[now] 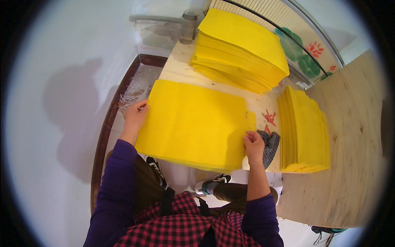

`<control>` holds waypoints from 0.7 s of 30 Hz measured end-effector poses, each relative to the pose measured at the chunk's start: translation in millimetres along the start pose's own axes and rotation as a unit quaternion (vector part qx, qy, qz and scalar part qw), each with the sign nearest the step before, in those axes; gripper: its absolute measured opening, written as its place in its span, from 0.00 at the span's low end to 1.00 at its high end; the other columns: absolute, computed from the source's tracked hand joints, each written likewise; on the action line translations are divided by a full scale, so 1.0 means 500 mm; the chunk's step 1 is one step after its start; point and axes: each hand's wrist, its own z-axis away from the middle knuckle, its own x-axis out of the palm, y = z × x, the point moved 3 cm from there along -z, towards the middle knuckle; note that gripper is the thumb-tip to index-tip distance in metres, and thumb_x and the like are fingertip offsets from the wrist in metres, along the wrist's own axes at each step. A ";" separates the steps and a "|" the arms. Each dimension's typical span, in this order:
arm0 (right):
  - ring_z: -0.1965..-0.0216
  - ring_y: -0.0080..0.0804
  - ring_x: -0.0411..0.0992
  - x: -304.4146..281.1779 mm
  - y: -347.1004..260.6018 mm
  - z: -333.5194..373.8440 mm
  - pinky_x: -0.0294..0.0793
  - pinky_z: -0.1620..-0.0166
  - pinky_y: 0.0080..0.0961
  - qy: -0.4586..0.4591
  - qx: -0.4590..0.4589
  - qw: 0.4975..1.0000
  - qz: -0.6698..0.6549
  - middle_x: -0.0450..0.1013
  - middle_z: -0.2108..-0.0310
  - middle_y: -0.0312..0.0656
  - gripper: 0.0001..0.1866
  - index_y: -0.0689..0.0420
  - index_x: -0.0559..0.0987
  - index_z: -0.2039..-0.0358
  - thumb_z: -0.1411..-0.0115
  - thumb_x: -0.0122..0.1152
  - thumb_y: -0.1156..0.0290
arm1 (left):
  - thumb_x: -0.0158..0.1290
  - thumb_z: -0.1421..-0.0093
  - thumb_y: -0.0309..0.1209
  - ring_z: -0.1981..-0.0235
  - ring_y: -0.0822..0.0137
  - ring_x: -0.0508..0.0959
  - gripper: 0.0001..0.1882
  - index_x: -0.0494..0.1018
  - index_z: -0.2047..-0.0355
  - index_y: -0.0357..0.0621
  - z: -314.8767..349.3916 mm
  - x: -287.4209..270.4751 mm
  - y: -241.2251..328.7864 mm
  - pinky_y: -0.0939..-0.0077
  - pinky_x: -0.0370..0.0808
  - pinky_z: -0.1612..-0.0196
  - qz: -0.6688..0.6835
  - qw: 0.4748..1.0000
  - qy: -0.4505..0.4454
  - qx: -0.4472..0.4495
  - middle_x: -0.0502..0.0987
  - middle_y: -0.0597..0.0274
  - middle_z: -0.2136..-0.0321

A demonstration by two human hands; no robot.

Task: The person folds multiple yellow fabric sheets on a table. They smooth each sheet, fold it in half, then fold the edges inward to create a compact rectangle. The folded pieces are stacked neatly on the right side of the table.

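A wide yellow cloth-like sheet (191, 123) lies in front of me, its near edge reaching past the table edge. Under its right side, a bit of another yellow piece (250, 120) shows. My left hand (135, 117) is closed on the sheet's left edge, with some fingers hidden. At the right edge, my right hand (254, 145) pinches the sheet between thumb and fingers. Just beyond the sheet stands a tall stack of yellow sheets (236, 53). Another yellow stack (306, 131) sits to the right of my right hand.
Red-orange strips (269, 117) and a dark grey knitted item (269, 148) lie between the sheet and the right stack. A clear jar (189, 26) stands at the table's back left corner. A wooden board (349, 156) extends on the right; a wall (49, 136) is on the left.
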 end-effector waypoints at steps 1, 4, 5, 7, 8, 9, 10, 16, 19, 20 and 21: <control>0.74 0.17 0.69 0.000 0.000 0.001 0.68 0.70 0.15 0.001 0.000 1.000 0.004 0.72 0.73 0.33 0.11 0.63 0.77 0.60 0.46 0.60 0.79 | 0.54 0.41 0.27 0.70 0.72 0.76 0.13 0.77 0.56 0.36 -0.001 0.001 -0.001 0.77 0.73 0.64 -0.002 1.000 0.005 0.011 0.80 0.60 0.68; 0.74 0.17 0.68 0.002 0.001 0.004 0.67 0.70 0.14 0.003 0.009 1.000 0.006 0.71 0.74 0.32 0.11 0.63 0.76 0.60 0.45 0.59 0.81 | 0.54 0.40 0.27 0.70 0.73 0.76 0.13 0.77 0.56 0.35 -0.006 0.006 -0.013 0.78 0.73 0.64 0.012 1.000 0.007 -0.003 0.80 0.62 0.68; 0.74 0.16 0.67 0.005 0.001 0.006 0.66 0.70 0.13 -0.004 0.010 1.000 -0.010 0.70 0.74 0.32 0.11 0.63 0.75 0.60 0.45 0.58 0.81 | 0.53 0.40 0.27 0.70 0.74 0.76 0.13 0.77 0.56 0.35 -0.008 0.008 -0.018 0.78 0.73 0.64 0.018 1.000 0.004 -0.011 0.80 0.62 0.68; 0.74 0.15 0.67 0.008 -0.001 0.005 0.65 0.70 0.13 0.007 0.004 1.000 -0.008 0.70 0.74 0.31 0.10 0.63 0.75 0.60 0.45 0.58 0.81 | 0.53 0.40 0.26 0.70 0.74 0.75 0.13 0.77 0.56 0.35 -0.012 0.011 -0.026 0.79 0.73 0.64 0.025 1.000 0.001 -0.014 0.79 0.63 0.68; 0.74 0.15 0.66 0.010 0.000 0.005 0.65 0.71 0.13 0.007 0.011 1.000 -0.022 0.70 0.74 0.31 0.10 0.63 0.76 0.61 0.45 0.58 0.81 | 0.53 0.40 0.26 0.70 0.75 0.75 0.13 0.77 0.56 0.35 -0.013 0.012 -0.029 0.79 0.73 0.65 0.025 1.000 0.002 -0.010 0.79 0.63 0.68; 0.74 0.15 0.66 0.012 -0.002 0.004 0.65 0.71 0.12 0.014 -0.007 1.000 -0.013 0.70 0.74 0.30 0.10 0.63 0.76 0.61 0.45 0.58 0.81 | 0.53 0.40 0.26 0.70 0.75 0.75 0.13 0.77 0.56 0.34 -0.013 0.013 -0.033 0.80 0.73 0.65 0.030 0.999 0.001 -0.013 0.79 0.64 0.68; 0.74 0.15 0.66 0.013 -0.002 0.003 0.65 0.71 0.12 0.020 -0.013 1.000 -0.012 0.70 0.74 0.30 0.09 0.62 0.76 0.61 0.44 0.58 0.81 | 0.54 0.41 0.27 0.70 0.73 0.76 0.13 0.77 0.57 0.35 -0.014 0.012 -0.035 0.78 0.73 0.64 0.025 1.000 0.007 -0.006 0.80 0.61 0.67; 0.74 0.14 0.66 0.014 -0.010 0.005 0.64 0.70 0.11 0.031 -0.013 0.999 -0.018 0.69 0.74 0.30 0.09 0.62 0.76 0.61 0.44 0.58 0.81 | 0.56 0.43 0.28 0.70 0.68 0.78 0.13 0.78 0.58 0.36 -0.019 0.012 -0.045 0.75 0.74 0.64 0.019 1.000 0.017 0.005 0.81 0.56 0.66; 0.74 0.14 0.66 0.010 -0.015 0.013 0.64 0.69 0.11 0.035 -0.012 0.999 -0.010 0.70 0.74 0.30 0.09 0.62 0.76 0.61 0.44 0.58 0.80 | 0.56 0.43 0.28 0.69 0.68 0.78 0.13 0.78 0.59 0.36 -0.020 0.011 -0.045 0.75 0.74 0.63 0.003 1.000 0.022 0.013 0.81 0.55 0.66; 0.73 0.14 0.66 0.009 -0.014 0.015 0.64 0.69 0.11 0.035 -0.003 0.999 -0.015 0.70 0.73 0.30 0.09 0.62 0.76 0.61 0.44 0.58 0.80 | 0.56 0.43 0.28 0.69 0.68 0.78 0.13 0.78 0.59 0.36 -0.020 0.011 -0.044 0.75 0.74 0.63 0.004 1.000 0.023 0.014 0.81 0.55 0.66; 0.73 0.14 0.66 0.008 -0.015 0.017 0.64 0.69 0.11 0.037 -0.007 0.999 -0.003 0.70 0.73 0.30 0.09 0.62 0.76 0.61 0.44 0.58 0.80 | 0.56 0.43 0.28 0.69 0.67 0.78 0.13 0.78 0.59 0.36 -0.020 0.011 -0.044 0.75 0.74 0.63 0.010 1.000 0.023 0.006 0.81 0.55 0.66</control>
